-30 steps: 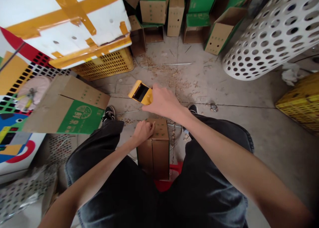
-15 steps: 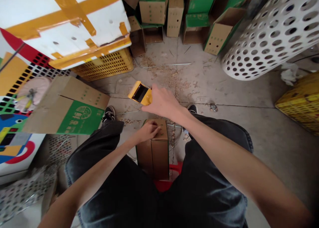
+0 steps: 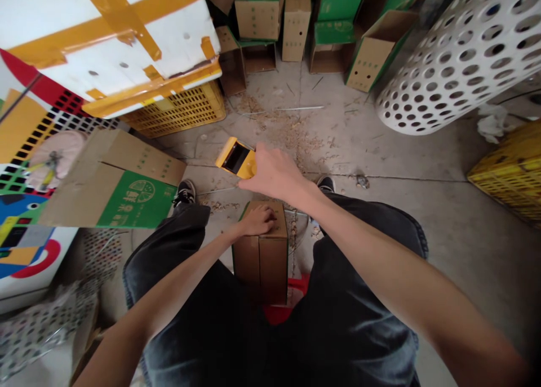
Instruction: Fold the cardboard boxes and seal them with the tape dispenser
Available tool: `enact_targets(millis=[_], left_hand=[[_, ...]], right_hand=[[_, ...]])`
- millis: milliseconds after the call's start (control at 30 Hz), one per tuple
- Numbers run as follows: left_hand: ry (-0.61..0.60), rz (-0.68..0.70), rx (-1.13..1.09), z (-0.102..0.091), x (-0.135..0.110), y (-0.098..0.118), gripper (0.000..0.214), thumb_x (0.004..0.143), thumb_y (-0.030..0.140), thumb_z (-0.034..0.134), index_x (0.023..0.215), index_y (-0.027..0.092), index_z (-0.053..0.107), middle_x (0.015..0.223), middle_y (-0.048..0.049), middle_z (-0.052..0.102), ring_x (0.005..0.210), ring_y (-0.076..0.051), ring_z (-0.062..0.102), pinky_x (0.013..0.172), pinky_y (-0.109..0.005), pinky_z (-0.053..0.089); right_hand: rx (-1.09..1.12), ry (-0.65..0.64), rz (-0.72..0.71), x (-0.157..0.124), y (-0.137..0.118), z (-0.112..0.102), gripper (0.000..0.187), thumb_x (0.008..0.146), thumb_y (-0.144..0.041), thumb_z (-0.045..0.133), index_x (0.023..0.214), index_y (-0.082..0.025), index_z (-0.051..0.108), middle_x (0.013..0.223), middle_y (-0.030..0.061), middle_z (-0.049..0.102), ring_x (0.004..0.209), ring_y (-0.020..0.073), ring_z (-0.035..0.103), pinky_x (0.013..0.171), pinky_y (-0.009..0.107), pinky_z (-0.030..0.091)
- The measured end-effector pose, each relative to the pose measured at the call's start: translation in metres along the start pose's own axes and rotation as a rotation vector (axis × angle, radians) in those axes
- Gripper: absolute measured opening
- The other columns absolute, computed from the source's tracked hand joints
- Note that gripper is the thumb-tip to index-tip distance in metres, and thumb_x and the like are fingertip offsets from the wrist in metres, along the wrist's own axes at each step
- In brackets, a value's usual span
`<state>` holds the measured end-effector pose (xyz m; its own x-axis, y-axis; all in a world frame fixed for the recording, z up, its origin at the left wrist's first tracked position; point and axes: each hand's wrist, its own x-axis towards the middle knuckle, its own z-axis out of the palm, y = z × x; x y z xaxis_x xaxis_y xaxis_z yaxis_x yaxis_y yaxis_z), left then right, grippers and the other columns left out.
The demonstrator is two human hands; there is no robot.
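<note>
Box point(image 3: 270, 263) – matt cardbd, yellow tool point(image 3: 237, 158) – smooth plas., glossy tape point(image 3: 169, 4), rough concr. floor point(image 3: 401, 156)

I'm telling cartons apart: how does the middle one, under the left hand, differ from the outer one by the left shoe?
The middle carton shows mostly brown with thin green edges; the outer carton has a broad green panel with a fruit-slice print. The left hand rests on the middle carton, while neither hand touches the outer carton. The middle carton looks smaller in view than the outer carton. Both are brown cardboard.
</note>
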<state>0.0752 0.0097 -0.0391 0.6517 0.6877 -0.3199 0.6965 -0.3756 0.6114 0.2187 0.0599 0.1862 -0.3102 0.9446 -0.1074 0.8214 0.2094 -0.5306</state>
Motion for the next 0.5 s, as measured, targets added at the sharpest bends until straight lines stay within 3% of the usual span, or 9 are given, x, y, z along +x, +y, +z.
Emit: enact_targets(millis=[333,500], left_hand=[[0.044,-0.098,-0.197,0.009,0.015,-0.013,0.009,0.083,0.023,0.063,0.084,0.017,0.07,0.089,-0.0057,0.071,0.086,-0.018,0.066,0.085,-0.03,0.053],[0.06,-0.099,-0.363,0.016,0.017,-0.021,0.013,0.086,0.025,0.064,0.077,0.016,0.068,0.084,-0.0051,0.072,0.08,-0.016,0.066,0.078,-0.027,0.054]], right_hand=[[0.022,-0.004,0.0,-0.001,-0.001,-0.001,0.065,0.073,-0.043,0.074,0.124,-0.007,0.056,0.107,0.0212,0.071,0.099,0.0331,0.069,0.076,0.039,0.052],[0.02,0.011,0.001,-0.001,0.0,0.001,0.067,0.072,-0.043,0.075,0.125,-0.006,0.056,0.106,0.0211,0.071,0.1,0.0338,0.069,0.076,0.039,0.052]])
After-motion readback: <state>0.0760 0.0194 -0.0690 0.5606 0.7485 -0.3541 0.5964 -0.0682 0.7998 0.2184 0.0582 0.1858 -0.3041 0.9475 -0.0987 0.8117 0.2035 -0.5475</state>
